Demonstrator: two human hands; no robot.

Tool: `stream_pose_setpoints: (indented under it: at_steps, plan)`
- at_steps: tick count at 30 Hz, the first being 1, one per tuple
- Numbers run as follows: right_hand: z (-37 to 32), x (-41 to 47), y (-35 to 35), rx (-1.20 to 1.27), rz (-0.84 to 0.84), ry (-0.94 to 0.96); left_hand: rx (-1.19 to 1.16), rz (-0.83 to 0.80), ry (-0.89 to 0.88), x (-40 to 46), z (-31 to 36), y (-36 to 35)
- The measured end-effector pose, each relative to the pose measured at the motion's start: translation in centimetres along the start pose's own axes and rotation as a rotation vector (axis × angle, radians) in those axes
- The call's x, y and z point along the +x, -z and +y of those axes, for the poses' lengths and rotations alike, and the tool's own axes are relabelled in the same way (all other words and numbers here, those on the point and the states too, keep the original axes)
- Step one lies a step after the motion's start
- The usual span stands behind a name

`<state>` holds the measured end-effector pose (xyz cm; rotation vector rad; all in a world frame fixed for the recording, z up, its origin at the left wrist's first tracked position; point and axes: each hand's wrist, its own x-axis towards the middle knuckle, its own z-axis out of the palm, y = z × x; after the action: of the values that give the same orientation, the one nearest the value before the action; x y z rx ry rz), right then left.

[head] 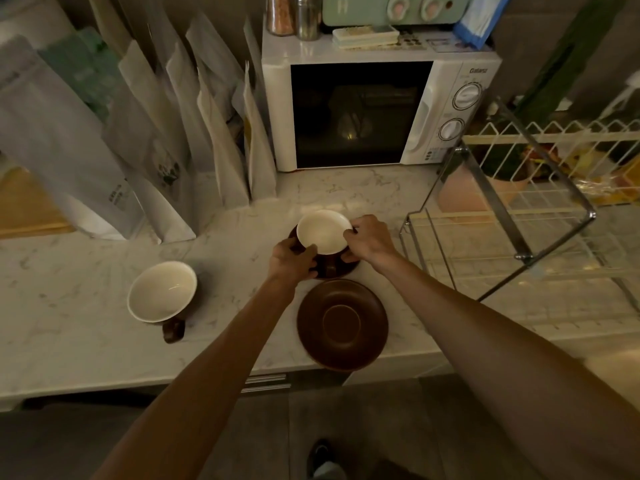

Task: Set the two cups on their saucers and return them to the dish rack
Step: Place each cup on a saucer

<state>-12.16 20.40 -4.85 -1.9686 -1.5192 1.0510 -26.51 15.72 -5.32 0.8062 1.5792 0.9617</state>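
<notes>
Head view is showing the left hand point(292, 256) and right hand point(367, 239) closing their fingers on the far saucer point(334, 270), which is carrying one cup point(323, 231). Lifting level should be keeping it seated on the way to the dish rack point(512, 230); the second cup point(162, 292) and near saucer point(342, 324) are waiting apart.

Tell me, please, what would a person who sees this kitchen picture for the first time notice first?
First, the two hands: the left hand and right hand grip a white-lined cup on a brown saucer at the counter's middle. Nearer lies an empty brown saucer; a second cup stands to its left. The wire dish rack waits at right.
</notes>
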Motion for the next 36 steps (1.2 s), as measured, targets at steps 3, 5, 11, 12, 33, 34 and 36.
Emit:
stream_pose_setpoints:
  at_steps: [3, 5, 11, 12, 33, 34, 36]
  plan:
    - [0.1, 0.0, 0.0, 0.006, -0.001, -0.004, -0.015, -0.004, 0.003, -0.1, -0.1, 0.0]
    - [0.0, -0.1, 0.1, 0.018, -0.003, -0.008, -0.024, -0.001, 0.016, -0.1, -0.1, 0.1]
    - [-0.4, -0.7, 0.1, -0.023, -0.014, -0.012, 0.071, -0.030, 0.020, -0.2, 0.2, 0.9]
    - [-0.4, -0.9, 0.2, -0.040, -0.020, -0.014, 0.087, -0.021, 0.014, -0.2, 0.3, 1.2]
    - [-11.0, -7.7, -6.8, -0.755, -0.245, 0.741, 1.461, 0.417, -0.496, -7.0, 1.3, 18.2]
    - [-11.6, -7.9, -7.6, -0.768, -0.278, 0.762, 1.484, 0.432, -0.448, -7.3, 0.8, 19.6]
    - [-12.5, -8.4, -9.3, -0.764, -0.305, 0.786, 1.495, 0.461, -0.338, -7.9, -0.4, 22.3]
